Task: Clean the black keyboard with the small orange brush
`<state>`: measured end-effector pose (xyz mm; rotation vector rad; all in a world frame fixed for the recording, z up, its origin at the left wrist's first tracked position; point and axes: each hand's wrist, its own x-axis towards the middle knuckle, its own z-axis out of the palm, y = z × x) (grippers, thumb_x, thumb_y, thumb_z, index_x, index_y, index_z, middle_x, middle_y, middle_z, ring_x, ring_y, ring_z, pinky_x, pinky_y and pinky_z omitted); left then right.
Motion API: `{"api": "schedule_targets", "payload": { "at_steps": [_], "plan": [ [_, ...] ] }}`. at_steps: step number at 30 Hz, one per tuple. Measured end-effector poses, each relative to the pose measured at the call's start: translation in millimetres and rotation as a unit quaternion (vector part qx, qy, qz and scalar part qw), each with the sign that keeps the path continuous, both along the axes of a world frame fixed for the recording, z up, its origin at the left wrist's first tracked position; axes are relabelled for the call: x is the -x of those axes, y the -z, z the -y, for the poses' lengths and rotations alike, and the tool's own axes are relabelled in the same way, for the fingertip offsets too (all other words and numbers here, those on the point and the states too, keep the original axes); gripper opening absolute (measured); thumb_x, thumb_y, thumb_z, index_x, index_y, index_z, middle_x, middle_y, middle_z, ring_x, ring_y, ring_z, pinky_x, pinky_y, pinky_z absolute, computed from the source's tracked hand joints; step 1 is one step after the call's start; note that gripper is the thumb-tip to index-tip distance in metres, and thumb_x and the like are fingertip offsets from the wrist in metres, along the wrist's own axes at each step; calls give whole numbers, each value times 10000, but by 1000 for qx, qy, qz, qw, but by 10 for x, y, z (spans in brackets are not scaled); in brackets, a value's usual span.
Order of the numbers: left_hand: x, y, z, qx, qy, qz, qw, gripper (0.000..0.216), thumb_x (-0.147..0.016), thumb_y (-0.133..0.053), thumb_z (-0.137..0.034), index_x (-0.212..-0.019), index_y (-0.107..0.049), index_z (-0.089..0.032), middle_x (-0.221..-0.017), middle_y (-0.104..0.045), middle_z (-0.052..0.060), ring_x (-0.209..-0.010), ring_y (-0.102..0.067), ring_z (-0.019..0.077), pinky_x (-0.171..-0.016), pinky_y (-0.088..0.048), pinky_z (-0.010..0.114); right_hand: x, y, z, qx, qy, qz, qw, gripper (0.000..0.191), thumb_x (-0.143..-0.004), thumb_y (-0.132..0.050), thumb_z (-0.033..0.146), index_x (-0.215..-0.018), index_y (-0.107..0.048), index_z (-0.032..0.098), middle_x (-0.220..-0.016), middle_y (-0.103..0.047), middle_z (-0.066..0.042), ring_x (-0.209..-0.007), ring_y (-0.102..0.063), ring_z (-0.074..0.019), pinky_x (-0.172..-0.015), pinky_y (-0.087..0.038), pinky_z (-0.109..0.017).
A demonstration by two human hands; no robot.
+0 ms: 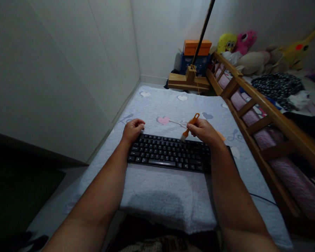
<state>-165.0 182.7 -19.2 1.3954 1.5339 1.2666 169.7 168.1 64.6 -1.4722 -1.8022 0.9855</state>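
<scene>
A black computer keyboard (162, 150) lies flat on the light patterned cloth. My right hand (203, 130) pinches the orange handle of a small brush (191, 126), tilted so its pale bristles point down at the keyboard's back row of keys. Whether the bristles touch the keys, I cannot tell. At the keyboard's back left corner is my left hand (133, 130), fingers curled in with nothing visible in them. Behind the keyboard, near the brush, lies a thin wire tool (182, 123). Part of an orange object (220, 135) shows past my right wrist. My right forearm hides the keyboard's right end.
The cloth-covered surface (168, 185) runs between a white panel wall (89, 70) on the left and a wooden bed rail (254, 101) on the right. A wooden stand (189, 82) with a dark pole and an orange box (196, 47) stand behind. A cable (262, 198) crosses at right.
</scene>
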Motion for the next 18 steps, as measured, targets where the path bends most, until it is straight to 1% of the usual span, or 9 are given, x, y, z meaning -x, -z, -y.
{"api": "schedule_targets", "payload": {
  "at_steps": [5,10,14,18],
  "plan": [
    [-1,-2,5,0,4,-2,1000,169,-698,-671,-336,-802,-712,-209,-680,-684,6,-676,-643,186,-711,-513,315,55,-22,27,-7,18,-33,999,122,-878,-649,310,-865,-669,190,-608,-617,17,-535,-549,-134,-524,-424,-253],
    [-10,-17,12,4,4,-4,1000,170,-698,-676,-339,-804,-708,-210,-682,-682,4,-679,-642,188,-715,-515,319,126,9,36,8,13,-11,1000,88,-855,-656,267,-803,-655,195,-566,-596,24,-502,-551,-129,-505,-411,-243],
    [-14,-28,14,0,6,-5,1000,153,-708,-675,-320,-804,-715,-209,-687,-692,10,-686,-651,191,-728,-524,321,154,29,28,1,57,4,998,69,-851,-637,243,-811,-662,193,-564,-619,15,-494,-572,-133,-511,-431,-244],
    [-13,-22,8,0,6,-4,1000,154,-709,-667,-318,-805,-716,-207,-684,-689,11,-682,-647,192,-726,-520,324,148,7,27,-21,92,-8,996,60,-830,-607,234,-807,-646,195,-559,-625,12,-482,-563,-136,-495,-431,-247]
  ]
}}
